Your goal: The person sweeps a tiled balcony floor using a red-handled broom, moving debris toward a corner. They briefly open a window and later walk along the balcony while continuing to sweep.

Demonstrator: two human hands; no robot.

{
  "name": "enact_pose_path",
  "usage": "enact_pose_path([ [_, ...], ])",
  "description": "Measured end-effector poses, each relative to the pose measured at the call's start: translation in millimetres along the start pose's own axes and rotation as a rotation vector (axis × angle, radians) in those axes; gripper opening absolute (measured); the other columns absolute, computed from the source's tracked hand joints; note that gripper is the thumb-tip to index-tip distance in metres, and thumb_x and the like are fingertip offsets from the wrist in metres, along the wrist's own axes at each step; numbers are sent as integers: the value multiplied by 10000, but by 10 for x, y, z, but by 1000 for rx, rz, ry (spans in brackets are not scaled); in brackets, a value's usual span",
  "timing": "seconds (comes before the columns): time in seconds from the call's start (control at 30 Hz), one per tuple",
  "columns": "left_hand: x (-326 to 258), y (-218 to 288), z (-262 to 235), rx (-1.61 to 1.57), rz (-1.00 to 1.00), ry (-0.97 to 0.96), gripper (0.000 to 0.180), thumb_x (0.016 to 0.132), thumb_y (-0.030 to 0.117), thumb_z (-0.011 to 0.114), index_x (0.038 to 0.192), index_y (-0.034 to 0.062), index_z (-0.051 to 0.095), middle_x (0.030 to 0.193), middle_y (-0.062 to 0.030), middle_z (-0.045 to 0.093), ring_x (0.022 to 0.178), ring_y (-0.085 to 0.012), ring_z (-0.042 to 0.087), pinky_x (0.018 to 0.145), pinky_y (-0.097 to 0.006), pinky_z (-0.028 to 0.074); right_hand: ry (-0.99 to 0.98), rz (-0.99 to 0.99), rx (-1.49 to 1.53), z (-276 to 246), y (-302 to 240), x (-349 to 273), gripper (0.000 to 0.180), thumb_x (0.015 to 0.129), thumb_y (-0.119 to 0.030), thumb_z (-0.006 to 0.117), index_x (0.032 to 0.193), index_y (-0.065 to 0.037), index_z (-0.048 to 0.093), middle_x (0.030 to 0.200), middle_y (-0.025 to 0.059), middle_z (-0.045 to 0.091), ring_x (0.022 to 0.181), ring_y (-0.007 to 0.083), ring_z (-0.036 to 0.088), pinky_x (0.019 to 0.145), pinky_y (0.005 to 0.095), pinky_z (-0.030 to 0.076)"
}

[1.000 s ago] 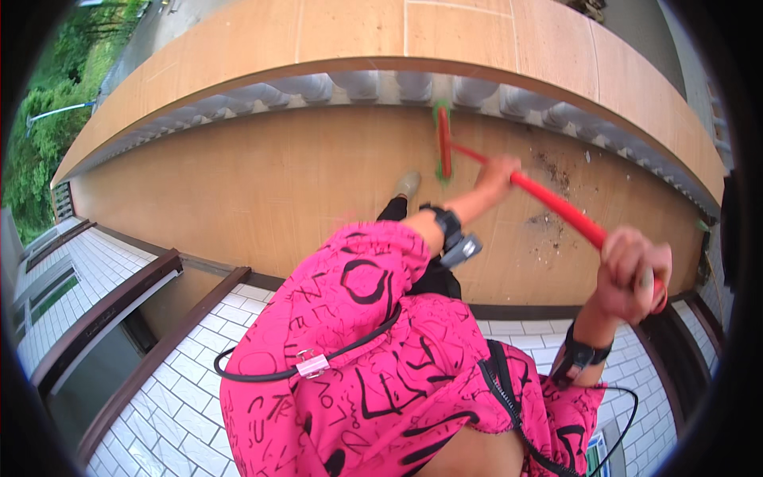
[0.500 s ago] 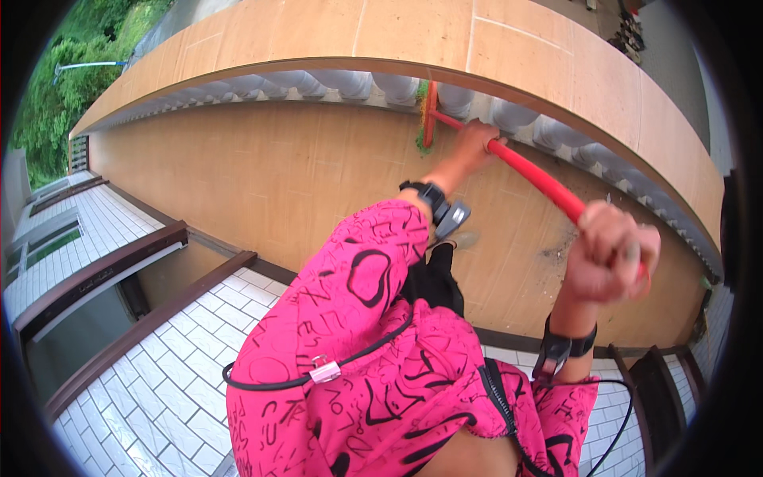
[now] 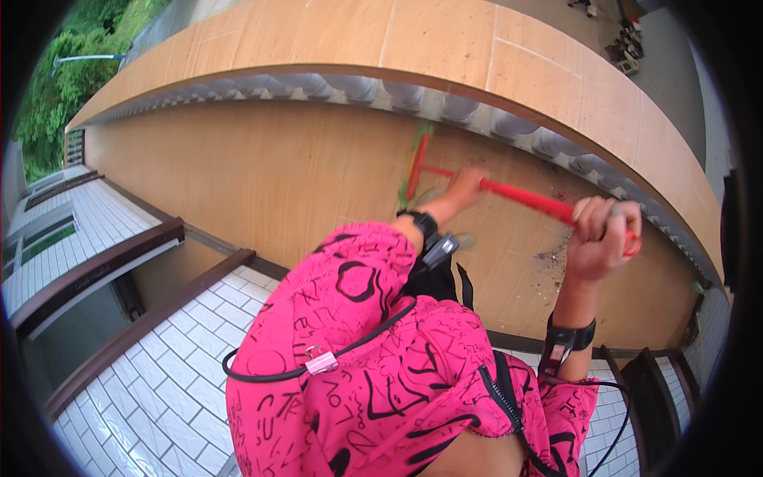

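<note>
A broom [image 3: 531,199] with a red pole and a red crossbar head fringed in green slants across the balcony floor. My left hand [image 3: 467,188] wraps round the pole lower down, near the head. Around the pole's upper end is closed my right hand [image 3: 604,235], with the red tip poking out beside it. The broom head [image 3: 418,167] lies on or just above the tiles, a little out from the baluster row; blur hides whether it touches. Dark specks of debris [image 3: 552,256] are scattered on the floor below the pole.
A broad tan railing [image 3: 445,40] on grey balusters [image 3: 404,94] curves along the far side. White brick wall [image 3: 171,374] with brown-framed openings runs along the near side. My feet stand on the tan floor [image 3: 262,175]. A black cable [image 3: 373,346] hangs over my pink sleeve.
The broom head has come away from the balusters, toward me and slightly left. Both hands have moved with it, the left one nearer to me. More floor debris shows now.
</note>
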State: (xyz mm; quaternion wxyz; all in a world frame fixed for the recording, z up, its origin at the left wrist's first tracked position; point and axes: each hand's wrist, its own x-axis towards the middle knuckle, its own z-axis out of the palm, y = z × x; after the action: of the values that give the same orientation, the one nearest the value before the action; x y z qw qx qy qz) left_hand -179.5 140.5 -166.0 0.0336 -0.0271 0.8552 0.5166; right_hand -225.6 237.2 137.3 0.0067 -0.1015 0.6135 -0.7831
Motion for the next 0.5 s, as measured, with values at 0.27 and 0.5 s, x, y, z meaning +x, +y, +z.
enact_pose_path([
  [0.27, 18, 454, -416, 73, 187, 399, 200, 687, 124, 625, 594, 72, 456, 615, -101, 508, 659, -308, 509, 652, -405, 415, -117, -217, 6, -129, -337, -387, 197, 833, -138, 493, 700, -85, 358, 455, -24, 352, 362, 105, 325, 407, 273, 346],
  [0.5, 237, 876, -553, 9, 343, 413, 240, 691, 106, 650, 599, 67, 432, 602, -108, 471, 596, -297, 476, 553, -388, 385, -190, -462, -76, 115, -788, -294, 343, 828, -195, 502, 584, -139, 268, 450, -59, 346, 360, 60, 328, 424, 224, 371],
])
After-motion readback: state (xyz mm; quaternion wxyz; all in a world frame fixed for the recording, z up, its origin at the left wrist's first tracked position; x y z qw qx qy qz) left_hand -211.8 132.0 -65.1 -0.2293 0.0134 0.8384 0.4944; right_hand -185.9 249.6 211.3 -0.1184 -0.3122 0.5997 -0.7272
